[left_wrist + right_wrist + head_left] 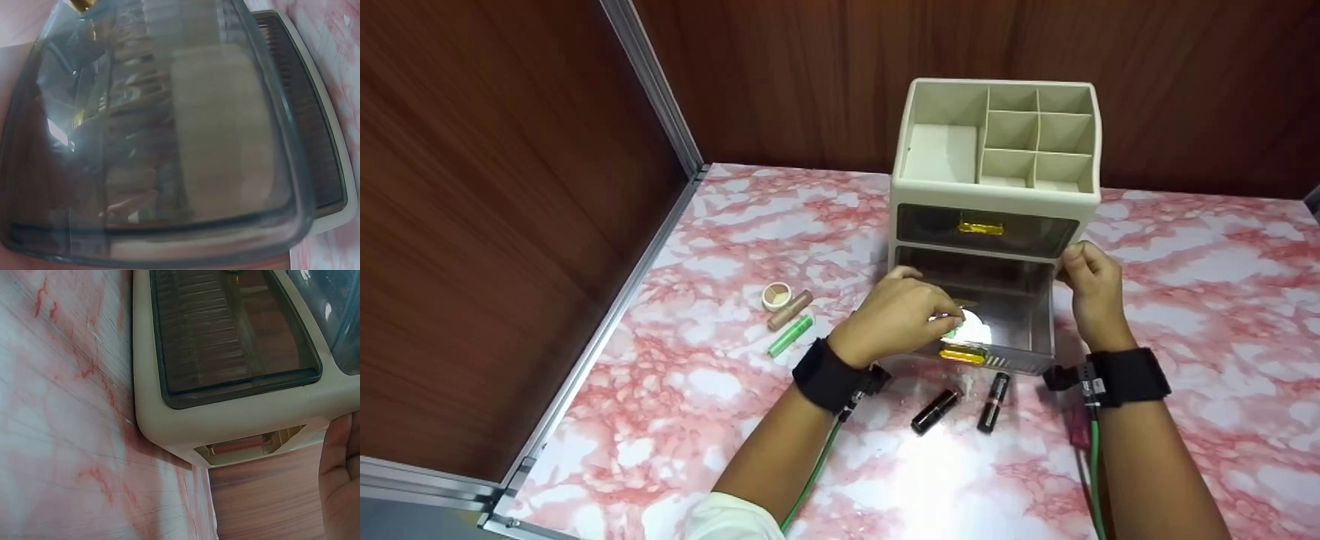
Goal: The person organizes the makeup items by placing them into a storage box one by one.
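A cream drawer organizer stands on the table, its lower clear drawer pulled out toward me. My left hand reaches over the drawer's left side, thumb and forefinger pinching a small green item just behind the gold handle. Bright glare and the fingers hide most of that item. In the left wrist view the drawer's clear front fills the picture. My right hand grips the organizer's right side, thumb at its front edge. Its palm shows beside the cream casing in the right wrist view.
Two black tubes, one left and one right, lie before the drawer. Left of the organizer are a round three-colour palette, a tan tube and a green tube. A magenta item lies partly under the right wrist.
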The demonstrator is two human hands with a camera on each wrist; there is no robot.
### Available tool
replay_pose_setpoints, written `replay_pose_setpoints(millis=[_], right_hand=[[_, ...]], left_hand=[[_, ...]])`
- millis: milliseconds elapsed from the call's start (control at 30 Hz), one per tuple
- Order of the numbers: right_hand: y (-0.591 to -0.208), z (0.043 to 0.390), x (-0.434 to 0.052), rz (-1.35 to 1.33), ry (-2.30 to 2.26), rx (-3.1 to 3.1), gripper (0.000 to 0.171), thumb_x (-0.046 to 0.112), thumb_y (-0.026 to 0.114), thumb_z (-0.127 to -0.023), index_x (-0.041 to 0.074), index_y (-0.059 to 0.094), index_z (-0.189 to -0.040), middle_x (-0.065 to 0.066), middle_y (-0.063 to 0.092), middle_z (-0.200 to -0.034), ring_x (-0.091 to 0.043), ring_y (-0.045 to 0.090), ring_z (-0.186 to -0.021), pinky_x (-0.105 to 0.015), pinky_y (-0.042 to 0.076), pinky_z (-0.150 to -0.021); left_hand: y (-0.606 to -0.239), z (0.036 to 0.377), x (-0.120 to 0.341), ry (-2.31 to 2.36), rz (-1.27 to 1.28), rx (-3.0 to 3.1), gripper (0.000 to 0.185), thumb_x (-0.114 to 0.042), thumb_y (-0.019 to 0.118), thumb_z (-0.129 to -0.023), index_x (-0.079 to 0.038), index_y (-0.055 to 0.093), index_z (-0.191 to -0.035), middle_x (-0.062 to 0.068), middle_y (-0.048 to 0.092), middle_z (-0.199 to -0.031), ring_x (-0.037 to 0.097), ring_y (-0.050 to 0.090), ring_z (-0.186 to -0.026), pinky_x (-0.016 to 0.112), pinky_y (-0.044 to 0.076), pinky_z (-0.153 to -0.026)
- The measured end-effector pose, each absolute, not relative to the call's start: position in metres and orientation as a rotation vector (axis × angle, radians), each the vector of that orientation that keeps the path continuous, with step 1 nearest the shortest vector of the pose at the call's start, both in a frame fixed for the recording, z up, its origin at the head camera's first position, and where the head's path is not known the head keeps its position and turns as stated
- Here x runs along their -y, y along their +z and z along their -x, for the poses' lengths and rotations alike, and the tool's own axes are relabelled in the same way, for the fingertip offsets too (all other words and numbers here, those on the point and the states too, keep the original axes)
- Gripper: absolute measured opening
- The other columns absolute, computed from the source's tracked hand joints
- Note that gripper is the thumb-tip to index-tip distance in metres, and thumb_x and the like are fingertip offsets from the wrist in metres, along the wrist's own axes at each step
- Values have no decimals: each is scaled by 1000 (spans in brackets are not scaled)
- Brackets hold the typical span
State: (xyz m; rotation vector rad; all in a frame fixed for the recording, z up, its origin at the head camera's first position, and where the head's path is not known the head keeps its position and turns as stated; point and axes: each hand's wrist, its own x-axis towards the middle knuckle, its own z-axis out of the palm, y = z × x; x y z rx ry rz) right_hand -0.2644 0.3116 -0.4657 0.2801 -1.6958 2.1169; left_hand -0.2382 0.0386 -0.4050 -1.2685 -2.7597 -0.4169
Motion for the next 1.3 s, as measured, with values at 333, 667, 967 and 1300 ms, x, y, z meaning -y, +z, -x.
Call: replay_pose_setpoints(millis=[333,667,967,1300], right_hand=[[-466,264,-312,-258,2107,1706,39,20,63,-96,-10,51,-74,-6,63,-76,-12,60,-71,-25,51,-72],[-467,265,-312,-288,2115,1701,37,22,63,-96,-7,54,-74,-7,66,-78,-13,62,-72,-26,51,-73],[-465,265,-311,-286,2119,1700,37,19,61,-97,-8,52,-74,-7,67,-80,-14,64,-74,-26,51,-74],[-465,264,-311,-266,2130,1687,36,21,63,-96,-5,54,-74,-7,66,-79,-13,63,-73,-26,51,-74]], left_hand=[[-407,238,-41,-359,1268,2756,34,-44,48,-101,-29,67,-125,-11,69,-112,5,61,-103,34,30,-102],[-407,236,-39,-274,1359,2758,52,-55,25,-103,-33,66,-127,-15,56,-134,13,52,-121,39,24,-107],[-404,238,-38,-414,1346,2783,53,-59,33,-100,-28,68,-124,-16,67,-114,-1,60,-105,37,23,-108],[-395,242,-25,-716,1423,2655,46,-48,40,-103,-17,71,-119,-6,68,-115,5,60,-108,23,39,-99]])
